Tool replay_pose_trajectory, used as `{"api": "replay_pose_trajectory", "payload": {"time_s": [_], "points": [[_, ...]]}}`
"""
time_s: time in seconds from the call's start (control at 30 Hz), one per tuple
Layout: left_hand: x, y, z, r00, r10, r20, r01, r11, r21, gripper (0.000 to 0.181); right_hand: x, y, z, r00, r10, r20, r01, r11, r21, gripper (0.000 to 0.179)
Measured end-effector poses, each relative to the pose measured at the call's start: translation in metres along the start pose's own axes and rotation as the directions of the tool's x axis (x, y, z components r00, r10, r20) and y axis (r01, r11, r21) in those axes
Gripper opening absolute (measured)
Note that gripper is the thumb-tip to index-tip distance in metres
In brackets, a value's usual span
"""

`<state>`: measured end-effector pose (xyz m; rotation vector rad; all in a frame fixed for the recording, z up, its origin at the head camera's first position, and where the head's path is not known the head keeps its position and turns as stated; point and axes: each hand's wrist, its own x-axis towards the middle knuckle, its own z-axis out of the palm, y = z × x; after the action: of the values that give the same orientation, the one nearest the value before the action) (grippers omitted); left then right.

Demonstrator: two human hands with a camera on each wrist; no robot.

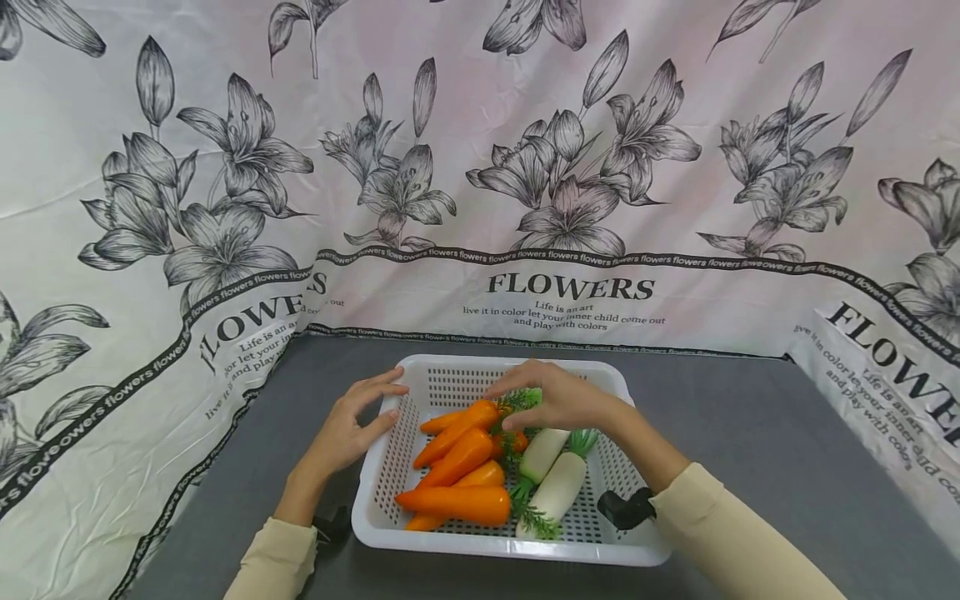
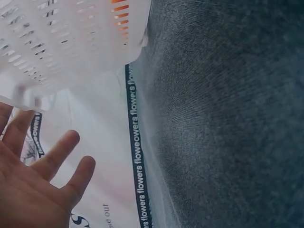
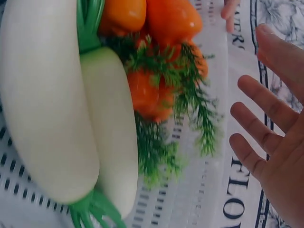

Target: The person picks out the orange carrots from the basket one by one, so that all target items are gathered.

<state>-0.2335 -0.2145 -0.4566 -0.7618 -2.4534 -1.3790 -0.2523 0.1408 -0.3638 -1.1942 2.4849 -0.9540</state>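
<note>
A white perforated plastic basket (image 1: 480, 543) holds several orange carrots (image 1: 471, 505) on its left side and two white radishes (image 1: 558, 487) with green tops on its right. My left hand (image 1: 347, 429) is at the basket's left rim, fingers spread; in the left wrist view some fingertips reach the basket's edge. Above the far part of the basket hovers my right hand (image 1: 562, 400), its fingers apart and holding nothing. The right wrist view shows that hand (image 3: 280, 142) beside feathery green carrot leaves (image 3: 194, 95), with a gap between them.
The basket stands on a dark grey tabletop (image 1: 720, 417). A white cloth (image 1: 570, 308) printed with flowers and lettering hangs behind and along both sides. Black straps (image 1: 626, 508) show at the wrists.
</note>
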Motion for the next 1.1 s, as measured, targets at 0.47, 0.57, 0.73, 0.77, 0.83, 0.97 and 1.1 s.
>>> {"api": "replay_pose_trajectory", "payload": {"time_s": [0.47, 0.57, 0.73, 0.77, 0.83, 0.97, 1.1], "points": [[-0.001, -0.003, 0.002, 0.999, 0.009, -0.031, -0.008, 1.000, 0.025, 0.032, 0.026, -0.005, 0.028, 0.996, -0.077, 0.054, 0.084, 0.987, -0.140, 0.038], [-0.001, -0.003, 0.002, 0.999, 0.011, -0.031, -0.011, 1.000, 0.019, 0.032, 0.028, -0.005, 0.034, 0.996, -0.075, 0.052, 0.082, 0.986, -0.143, 0.036], [0.000, -0.002, 0.002, 0.999, 0.007, -0.032, -0.006, 1.000, 0.008, 0.031, 0.030, -0.006, 0.041, 0.991, -0.102, 0.082, 0.108, 0.991, -0.078, 0.035], [0.000, -0.002, 0.002, 0.999, 0.006, -0.032, -0.006, 1.000, 0.009, 0.031, 0.030, -0.007, 0.041, 0.991, -0.105, 0.087, 0.111, 0.991, -0.070, 0.035], [0.001, -0.001, 0.001, 0.999, 0.007, -0.032, -0.007, 1.000, 0.009, 0.031, 0.031, -0.007, 0.043, 0.990, -0.102, 0.092, 0.109, 0.991, -0.074, 0.036], [0.001, -0.001, 0.001, 0.999, 0.009, -0.031, -0.009, 1.000, 0.007, 0.031, 0.032, -0.008, 0.044, 0.989, -0.098, 0.115, 0.110, 0.988, -0.109, 0.037], [0.001, -0.002, 0.001, 1.000, 0.009, -0.025, -0.009, 1.000, -0.002, 0.031, 0.033, -0.005, 0.046, 0.984, -0.109, 0.142, 0.128, 0.982, -0.137, 0.036]]}}
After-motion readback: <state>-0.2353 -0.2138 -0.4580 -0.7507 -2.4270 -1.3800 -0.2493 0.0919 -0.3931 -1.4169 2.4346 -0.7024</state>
